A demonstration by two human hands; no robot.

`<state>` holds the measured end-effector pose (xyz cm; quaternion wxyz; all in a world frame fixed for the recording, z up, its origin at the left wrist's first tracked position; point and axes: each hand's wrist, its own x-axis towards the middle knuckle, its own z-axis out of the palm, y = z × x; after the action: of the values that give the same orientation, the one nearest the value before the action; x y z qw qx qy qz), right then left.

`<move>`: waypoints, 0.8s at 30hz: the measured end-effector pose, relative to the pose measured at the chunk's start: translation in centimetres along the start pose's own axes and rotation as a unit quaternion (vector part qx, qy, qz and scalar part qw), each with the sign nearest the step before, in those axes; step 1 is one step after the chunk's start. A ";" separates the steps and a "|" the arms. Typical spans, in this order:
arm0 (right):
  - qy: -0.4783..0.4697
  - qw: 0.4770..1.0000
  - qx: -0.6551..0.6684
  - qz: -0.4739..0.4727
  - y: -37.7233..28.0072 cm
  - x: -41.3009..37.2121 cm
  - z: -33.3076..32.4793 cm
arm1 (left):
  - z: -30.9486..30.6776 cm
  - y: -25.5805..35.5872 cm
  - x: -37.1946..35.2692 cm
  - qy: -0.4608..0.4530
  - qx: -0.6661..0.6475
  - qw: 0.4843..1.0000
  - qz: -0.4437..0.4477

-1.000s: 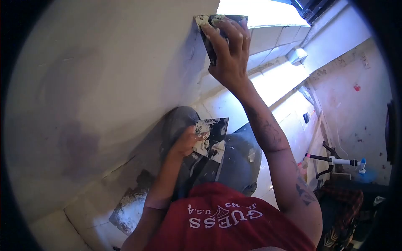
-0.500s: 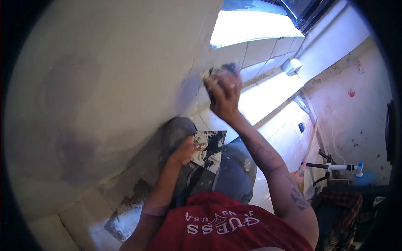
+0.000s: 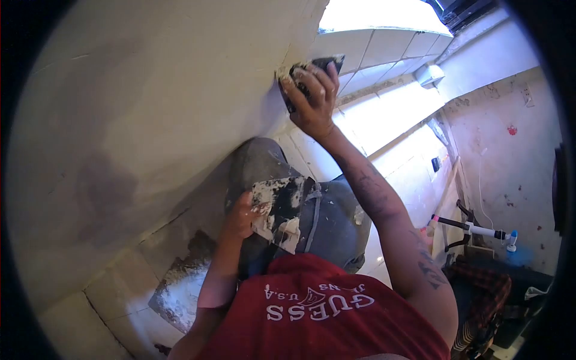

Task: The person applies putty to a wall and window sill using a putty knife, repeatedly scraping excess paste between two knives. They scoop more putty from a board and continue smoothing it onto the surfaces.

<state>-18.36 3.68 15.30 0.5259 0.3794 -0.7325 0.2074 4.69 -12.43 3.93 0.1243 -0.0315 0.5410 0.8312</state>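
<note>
Head view, change: up comes the right hand (image 3: 315, 99), higher in view than half a second ago and no longer blurred, though the camera has shifted too; less of the bright opening (image 3: 384, 15) shows.
Lower plate: the smeared plate (image 3: 288, 198) has swung leftward in view, and now a trouser seam shows beside it.
Right grip: fingers spread over the back of a dark spreader (image 3: 324, 61), closed on it, right by the pale wall (image 3: 162, 120); whether its edge touches, I can't tell.
Left grip: the left hand (image 3: 241, 216) has the plate pinched at its near side, thumb on the smeared face, above the trousers (image 3: 339, 216).
Edges: the spreader sits just below the opening's corner, where wall meets pale tiles (image 3: 354, 51); a knee rises close to the wall beneath it.
Open room: a broad stretch of wall lies left of the spreader, and a gap separates the two hands.
Materials: creamy paste, thick and ridged on the plate, patchy over black; smooth wall with faint scratches; grey cloth flecked white; red shirt (image 3: 318, 306) with pale lettering.
Shapes: angular plate, straight tile joints, a white-caked flat piece (image 3: 180, 300) low at left, rumpled plaid cloth (image 3: 480, 282) at right.
</note>
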 end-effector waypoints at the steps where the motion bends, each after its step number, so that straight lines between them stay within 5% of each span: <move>1: -0.015 1.000 0.004 0.009 -0.2 -1.2 0.2 | -0.1 0.1 -0.2 0.017 -0.012 1.000 -0.010; 4: -0.075 0.996 0.036 0.043 -1.7 -3.9 -0.2 | 0.5 1.0 -0.4 0.072 -0.033 0.996 -0.034; 7: -0.204 0.961 0.141 0.120 -2.6 -6.1 -3.8 | -0.1 1.7 0.5 0.066 0.209 0.966 0.138; 9: -0.115 0.878 0.317 0.338 -2.6 -8.8 -6.1 | 1.3 2.0 0.7 0.128 0.119 0.975 0.134; 10: -0.077 0.726 0.471 0.496 -2.9 -8.3 -9.1 | 4.0 4.4 1.0 0.207 -0.089 0.973 0.041; 11: -0.024 0.520 0.584 0.623 -3.6 -6.5 -12.2 | 4.9 5.7 1.0 0.205 0.279 0.921 0.176; 13: 0.006 0.474 0.630 0.615 -5.1 -4.4 -16.2 | 6.8 6.9 1.9 0.133 0.529 0.798 0.256; 14: 0.017 0.450 0.666 0.595 -5.6 -4.5 -17.5 | 8.0 7.0 2.8 0.113 0.452 0.857 0.221; 16: -0.066 0.647 0.548 0.526 -7.0 -4.8 -19.0 | 9.8 6.9 4.1 0.122 0.155 0.969 0.149; 18: -0.156 0.770 0.463 0.410 -6.6 -5.4 -19.2 | 12.3 8.4 4.9 0.174 -0.120 0.977 0.012; 19: -0.205 0.829 0.377 0.359 -6.7 -5.5 -19.3 | 12.2 8.1 4.8 0.167 -0.127 0.978 0.017; 21: -0.202 0.813 0.389 0.383 -6.6 -7.6 -19.1 | 11.4 7.6 4.8 0.152 -0.142 0.978 0.032; 24: -0.382 0.782 0.338 0.358 -5.3 -9.6 -20.0 | 11.9 9.3 4.1 0.146 -0.086 0.983 0.073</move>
<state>-0.47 17.68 13.11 -0.0708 0.2918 -0.8396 0.4527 -0.50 -4.49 16.34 -0.0201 -0.1240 0.4805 0.8680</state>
